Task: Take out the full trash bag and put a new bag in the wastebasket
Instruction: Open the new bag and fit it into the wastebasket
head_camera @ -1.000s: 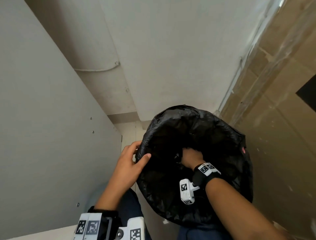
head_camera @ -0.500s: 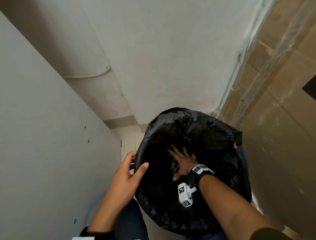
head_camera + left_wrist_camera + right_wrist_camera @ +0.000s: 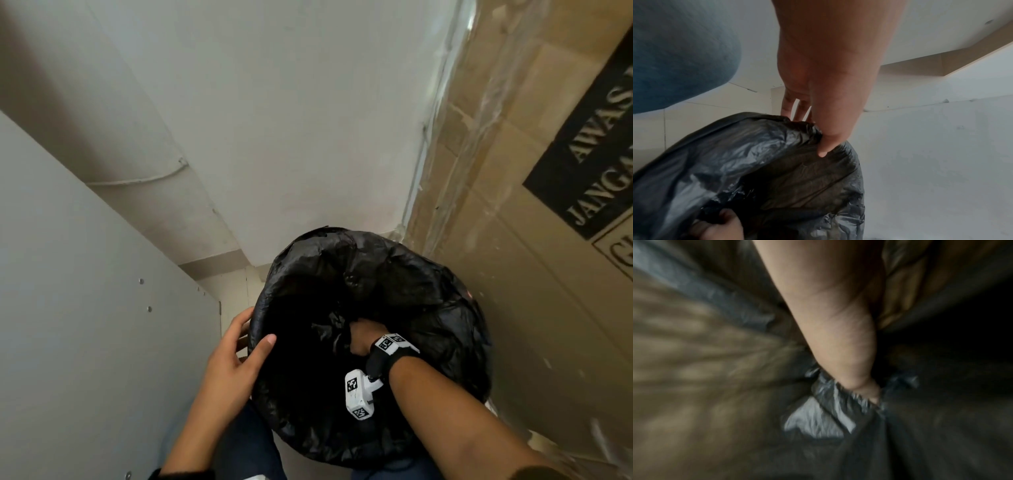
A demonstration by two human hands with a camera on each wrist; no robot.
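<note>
A black trash bag point(image 3: 394, 274) lines the round wastebasket and folds over its rim, hiding the basket almost entirely. My left hand point(image 3: 236, 356) grips the near-left rim, thumb inside and fingers outside; the left wrist view shows the thumb point(image 3: 823, 146) pressing on the crinkled bag point(image 3: 756, 162). My right hand point(image 3: 359, 337) reaches down inside the bag, its fingers curled into a bunch of gathered plastic. In the blurred right wrist view the right hand point(image 3: 838, 337) sinks into a fold of bag point(image 3: 824, 415), and the fingertips are hidden.
A white panel point(image 3: 85, 325) stands close on the left and a white wall point(image 3: 291, 137) behind. A large plastic-wrapped cardboard box point(image 3: 531, 240) with a black label crowds the right side. My knee in blue jeans point(image 3: 674, 48) is by the basket.
Half a second ago my right hand lay spread flat against the bag's inside; now its fingers are curled into bunched plastic. My left hand has kept its hold on the rim.
</note>
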